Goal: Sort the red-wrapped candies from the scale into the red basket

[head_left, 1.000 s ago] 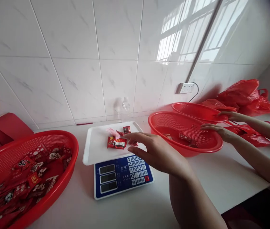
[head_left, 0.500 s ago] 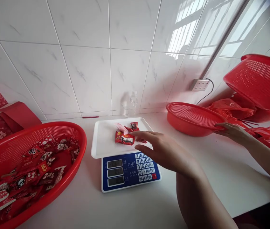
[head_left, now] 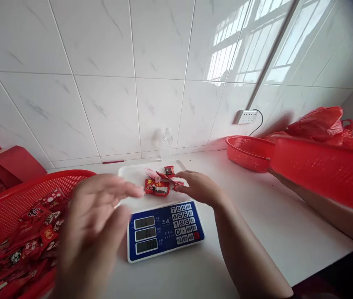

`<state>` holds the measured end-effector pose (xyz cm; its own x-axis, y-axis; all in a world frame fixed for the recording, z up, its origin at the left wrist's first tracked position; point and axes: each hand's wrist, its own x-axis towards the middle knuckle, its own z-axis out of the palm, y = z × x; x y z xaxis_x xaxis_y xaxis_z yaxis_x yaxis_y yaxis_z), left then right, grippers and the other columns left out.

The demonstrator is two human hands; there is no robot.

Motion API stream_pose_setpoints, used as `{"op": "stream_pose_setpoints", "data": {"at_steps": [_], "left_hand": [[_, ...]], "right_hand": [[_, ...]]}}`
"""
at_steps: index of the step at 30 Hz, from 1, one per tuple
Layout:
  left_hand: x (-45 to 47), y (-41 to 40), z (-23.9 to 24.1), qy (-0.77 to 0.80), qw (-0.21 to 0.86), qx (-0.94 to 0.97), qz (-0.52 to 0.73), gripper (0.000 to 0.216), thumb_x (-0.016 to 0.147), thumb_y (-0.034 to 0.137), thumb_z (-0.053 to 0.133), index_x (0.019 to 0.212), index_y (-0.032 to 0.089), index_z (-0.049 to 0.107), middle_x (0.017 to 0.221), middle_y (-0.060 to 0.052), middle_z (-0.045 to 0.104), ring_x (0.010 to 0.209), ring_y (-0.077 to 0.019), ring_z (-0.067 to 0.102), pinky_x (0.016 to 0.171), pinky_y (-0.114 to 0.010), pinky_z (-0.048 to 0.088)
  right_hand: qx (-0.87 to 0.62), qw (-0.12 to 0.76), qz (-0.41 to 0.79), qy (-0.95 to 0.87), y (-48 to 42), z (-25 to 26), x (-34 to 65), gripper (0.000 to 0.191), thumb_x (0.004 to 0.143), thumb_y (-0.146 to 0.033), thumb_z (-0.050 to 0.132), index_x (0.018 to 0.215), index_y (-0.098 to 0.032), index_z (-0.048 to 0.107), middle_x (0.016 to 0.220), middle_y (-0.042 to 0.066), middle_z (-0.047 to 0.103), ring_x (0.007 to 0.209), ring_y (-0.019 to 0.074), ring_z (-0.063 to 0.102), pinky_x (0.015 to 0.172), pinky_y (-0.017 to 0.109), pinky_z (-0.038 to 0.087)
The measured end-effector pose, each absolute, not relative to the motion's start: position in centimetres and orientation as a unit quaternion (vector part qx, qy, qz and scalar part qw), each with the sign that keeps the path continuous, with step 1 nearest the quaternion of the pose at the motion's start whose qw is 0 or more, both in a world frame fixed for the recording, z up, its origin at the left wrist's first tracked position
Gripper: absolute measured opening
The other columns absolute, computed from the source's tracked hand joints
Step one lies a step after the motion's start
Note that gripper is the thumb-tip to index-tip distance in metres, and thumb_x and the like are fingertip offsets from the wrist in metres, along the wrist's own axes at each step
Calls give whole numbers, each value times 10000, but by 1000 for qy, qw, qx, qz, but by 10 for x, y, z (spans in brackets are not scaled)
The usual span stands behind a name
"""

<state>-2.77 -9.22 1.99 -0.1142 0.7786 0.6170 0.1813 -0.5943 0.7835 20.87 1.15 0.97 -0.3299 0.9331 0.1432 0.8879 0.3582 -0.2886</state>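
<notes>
Several wrapped candies, among them a large red packet [head_left: 157, 187] and a small red packet [head_left: 169, 171], lie on the white tray [head_left: 132, 203] of a blue-fronted digital scale [head_left: 164, 224]. My right hand [head_left: 201, 187] is over the tray's right side, thumb and fingers apart around a small wrapped candy [head_left: 178, 185]; whether they touch it I cannot tell. My left hand [head_left: 98, 220], smeared by motion, is raised left of the scale with its fingers spread and nothing seen in it. It partly covers a red basket of candies [head_left: 39, 224].
At the right, another person's arm [head_left: 307, 197] reaches to a red basket [head_left: 249, 155], behind a nearer red basket [head_left: 319, 170]. A clear bottle [head_left: 167, 143] stands by the tiled wall. Red plastic bags [head_left: 316, 122] are piled back right; red boxes [head_left: 17, 166] stand left.
My left hand has come into view. My right hand has lowered toward the candies. At the right, the raised red basket has come down in front of the other person's arm. The view has shifted.
</notes>
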Motion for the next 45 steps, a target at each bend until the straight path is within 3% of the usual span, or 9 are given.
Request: {"op": "stream_pose_setpoints", "data": {"at_steps": [6, 11, 15, 20, 24, 27, 34, 39, 45], "left_hand": [[0, -34, 7, 450, 64, 783, 425, 196, 897, 311, 502, 1067, 250, 577, 1088, -48, 663, 1033, -228, 603, 887, -398, 493], [-2, -16, -18, 481, 60, 794, 368, 222, 895, 309, 490, 1089, 249, 579, 1124, -61, 659, 1045, -247, 608, 858, -405, 506], [0, -17, -16, 495, 104, 788, 350, 247, 894, 319, 488, 1109, 239, 580, 1138, -75, 655, 1045, -251, 611, 847, -411, 506], [6, -20, -10, 464, 219, 763, 392, 358, 887, 385, 511, 1207, 228, 548, 1241, -90, 621, 1145, -247, 571, 946, -417, 463], [10, -22, -7, 380, 381, 723, 434, 341, 909, 402, 483, 1182, 217, 566, 1213, -87, 642, 1081, -222, 616, 965, -397, 463], [11, -24, -5, 377, 407, 681, 479, 294, 896, 399, 512, 1106, 210, 594, 1131, -65, 680, 1051, -217, 634, 954, -372, 475], [10, -30, 1, 401, 368, 677, 495, 226, 882, 384, 537, 975, 202, 633, 1030, -44, 710, 1017, -226, 644, 886, -345, 508], [10, -28, -1, 391, 381, 686, 480, 261, 896, 397, 512, 1047, 207, 610, 1087, -52, 688, 1010, -207, 641, 926, -362, 491], [5, -21, -11, 463, 215, 727, 459, 262, 885, 381, 526, 1099, 243, 591, 1140, -50, 661, 1017, -203, 629, 893, -376, 506]], "right_hand": [[-552, 110, 80, -823, 22, -4, 205, 236, 809, -227, 548, 1023, -235, 648, 1025, 54, 703, 930, 228, 629, 702, 298, 423], [-567, 138, 62, -810, 22, 0, 206, 225, 920, -207, 402, 972, -214, 621, 937, 63, 707, 807, 193, 628, 619, 271, 359], [-545, 252, 119, -791, 20, 6, 207, 228, 945, -224, 368, 986, -196, 590, 859, 53, 677, 744, 167, 598, 627, 272, 380], [-396, 400, 353, -747, 16, 11, 206, 207, 928, -259, 404, 1035, -175, 560, 886, 36, 616, 771, 133, 577, 664, 271, 480], [-295, 412, 451, -735, 8, 16, 201, 200, 920, -305, 448, 1015, -175, 568, 862, 27, 599, 770, 118, 578, 668, 260, 496], [-274, 386, 473, -743, 2, 17, 197, 247, 925, -377, 461, 986, -168, 576, 886, 36, 606, 792, 121, 588, 677, 264, 494], [-341, 369, 385, -774, -2, 15, 193, 348, 836, -504, 590, 876, -159, 614, 821, 33, 636, 759, 145, 580, 663, 279, 469], [-390, 388, 315, -773, -5, 17, 186, 289, 855, -453, 575, 893, -174, 640, 815, 37, 668, 730, 146, 597, 646, 278, 467], [-580, 444, 45, -682, -3, 30, 225, 234, 851, -282, 529, 1037, -204, 647, 964, 73, 694, 795, 193, 629, 712, 332, 476]]}}
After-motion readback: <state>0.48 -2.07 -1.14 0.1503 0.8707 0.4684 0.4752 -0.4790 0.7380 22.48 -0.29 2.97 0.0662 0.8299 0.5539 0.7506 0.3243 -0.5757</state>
